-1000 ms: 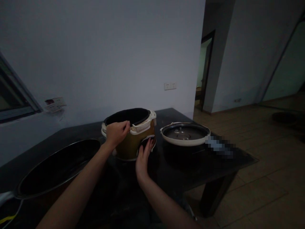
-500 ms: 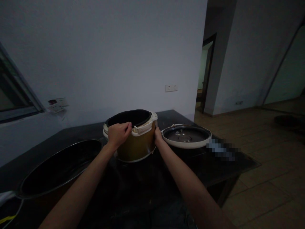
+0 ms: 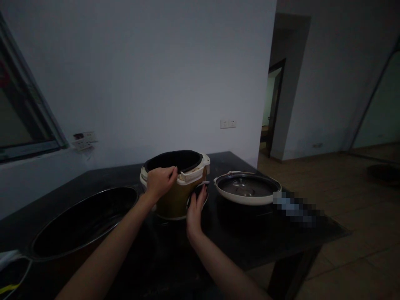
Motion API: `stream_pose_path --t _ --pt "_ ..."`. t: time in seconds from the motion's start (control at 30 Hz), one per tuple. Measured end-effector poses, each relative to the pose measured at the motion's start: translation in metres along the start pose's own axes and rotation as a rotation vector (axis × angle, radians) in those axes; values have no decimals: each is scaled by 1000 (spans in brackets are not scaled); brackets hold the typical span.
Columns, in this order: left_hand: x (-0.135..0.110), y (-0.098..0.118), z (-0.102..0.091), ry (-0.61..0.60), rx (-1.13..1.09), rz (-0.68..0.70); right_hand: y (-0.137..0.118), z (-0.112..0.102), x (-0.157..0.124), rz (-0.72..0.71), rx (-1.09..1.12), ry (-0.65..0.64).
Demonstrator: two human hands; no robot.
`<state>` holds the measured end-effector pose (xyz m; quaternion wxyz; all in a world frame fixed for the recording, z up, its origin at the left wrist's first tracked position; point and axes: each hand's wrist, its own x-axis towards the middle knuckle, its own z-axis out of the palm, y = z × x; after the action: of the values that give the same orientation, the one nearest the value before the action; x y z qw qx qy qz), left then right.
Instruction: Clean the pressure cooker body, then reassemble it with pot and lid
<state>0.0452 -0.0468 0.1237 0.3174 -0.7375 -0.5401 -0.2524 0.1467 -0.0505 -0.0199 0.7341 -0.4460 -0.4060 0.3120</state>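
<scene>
A gold rice cooker (image 3: 170, 204) with a white rim stands on the dark table, a black inner pot (image 3: 175, 159) inside it. My left hand (image 3: 161, 180) is closed at the cooker's near rim, its fingertips partly hidden. Against the cooker's right side, my right hand (image 3: 196, 212) has its fingers stretched out over a dark oval panel (image 3: 203, 193). To the right lies the detached round lid (image 3: 248, 201), white-edged, its dark inner face up.
A large black pan (image 3: 84, 221) sits at the left, beside my left forearm. Behind the table (image 3: 237, 246) rises a white wall with a socket (image 3: 228, 123). The table's right corner overhangs a tiled floor (image 3: 350, 258).
My right hand has left the cooker's right edge and come round to its front, fingers now flat on the dark panel, which has come into view. The left hand stays at the rim.
</scene>
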Motion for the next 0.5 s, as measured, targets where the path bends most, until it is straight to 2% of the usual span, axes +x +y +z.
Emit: stream_pose_path --t 0.07,0.2,0.37,0.5 --pt "0 0 -1 -4 -4 8 1 1 18 15 14 37" --pt "0 0 -2 0 -13 14 -6 1 73 96 146 89" --pt "0 -1 -3 5 -18 13 -18 3 132 89 201 82" --pt "-1 -2 -2 15 -35 28 -25 7 167 111 217 35"
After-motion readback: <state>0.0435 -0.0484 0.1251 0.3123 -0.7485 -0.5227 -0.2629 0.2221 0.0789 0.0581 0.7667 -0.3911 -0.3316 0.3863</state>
